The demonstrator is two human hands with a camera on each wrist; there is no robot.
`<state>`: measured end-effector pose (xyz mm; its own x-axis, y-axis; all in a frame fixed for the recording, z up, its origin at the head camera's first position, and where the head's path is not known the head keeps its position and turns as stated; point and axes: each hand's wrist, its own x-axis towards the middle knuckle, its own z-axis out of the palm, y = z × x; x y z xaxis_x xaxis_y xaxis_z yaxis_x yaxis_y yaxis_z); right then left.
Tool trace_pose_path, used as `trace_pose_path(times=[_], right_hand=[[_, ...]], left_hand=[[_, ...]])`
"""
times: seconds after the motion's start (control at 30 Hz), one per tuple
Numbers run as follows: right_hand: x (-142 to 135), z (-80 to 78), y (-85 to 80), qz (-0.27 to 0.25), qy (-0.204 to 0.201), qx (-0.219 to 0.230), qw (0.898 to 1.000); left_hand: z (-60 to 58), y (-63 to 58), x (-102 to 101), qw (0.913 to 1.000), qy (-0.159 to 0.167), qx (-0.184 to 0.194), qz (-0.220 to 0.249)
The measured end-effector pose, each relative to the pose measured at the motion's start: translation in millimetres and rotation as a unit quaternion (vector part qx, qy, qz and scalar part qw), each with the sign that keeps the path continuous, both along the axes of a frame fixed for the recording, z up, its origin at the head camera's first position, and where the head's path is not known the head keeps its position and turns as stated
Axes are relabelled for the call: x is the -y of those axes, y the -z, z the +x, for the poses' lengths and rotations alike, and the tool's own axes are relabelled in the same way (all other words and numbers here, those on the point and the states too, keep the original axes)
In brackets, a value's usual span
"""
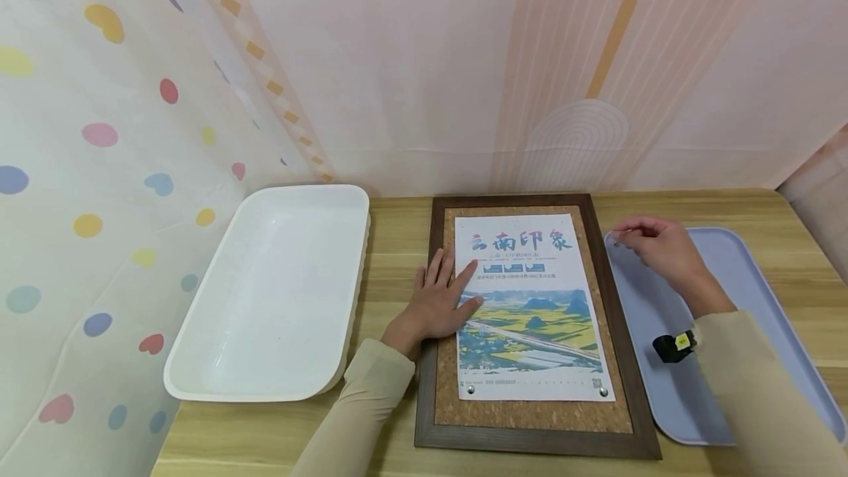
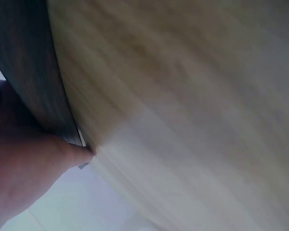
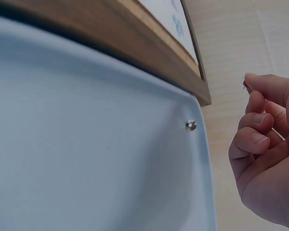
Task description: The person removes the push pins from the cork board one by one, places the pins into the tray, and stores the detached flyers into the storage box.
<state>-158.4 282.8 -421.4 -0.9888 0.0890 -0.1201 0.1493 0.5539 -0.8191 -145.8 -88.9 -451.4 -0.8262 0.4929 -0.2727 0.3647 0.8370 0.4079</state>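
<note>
A printed poster [image 1: 526,344] with a landscape picture lies on a cork board [image 1: 530,415] in a dark wooden frame [image 1: 530,442]. Silver thumbtacks [image 1: 603,391] hold its two lower corners. My left hand [image 1: 439,308] rests flat with spread fingers across the frame's left side and the poster's left edge. Over the far left corner of the blue tray [image 1: 676,403], my right hand [image 1: 656,249] pinches a small thumbtack [image 3: 245,84] between thumb and index finger, its point showing in the right wrist view. Another silver thumbtack [image 3: 190,125] lies in the tray's corner.
A deep white basin [image 1: 265,300] stands left of the board on the wooden table [image 1: 391,241]. The blue tray sits close along the frame's right side. A patterned curtain [image 1: 411,79] hangs behind the table. A small black device [image 1: 672,347] is on my right wrist.
</note>
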Motion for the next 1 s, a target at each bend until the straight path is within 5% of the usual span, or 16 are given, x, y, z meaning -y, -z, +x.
trace_pose_path(times=[1.0], right_hand=[[-21, -2.1, 25.3, -0.016, 0.043, 0.025, 0.999]], left_hand=[[0.9, -2.8, 0, 0.9999, 0.003, 0.005, 0.009]])
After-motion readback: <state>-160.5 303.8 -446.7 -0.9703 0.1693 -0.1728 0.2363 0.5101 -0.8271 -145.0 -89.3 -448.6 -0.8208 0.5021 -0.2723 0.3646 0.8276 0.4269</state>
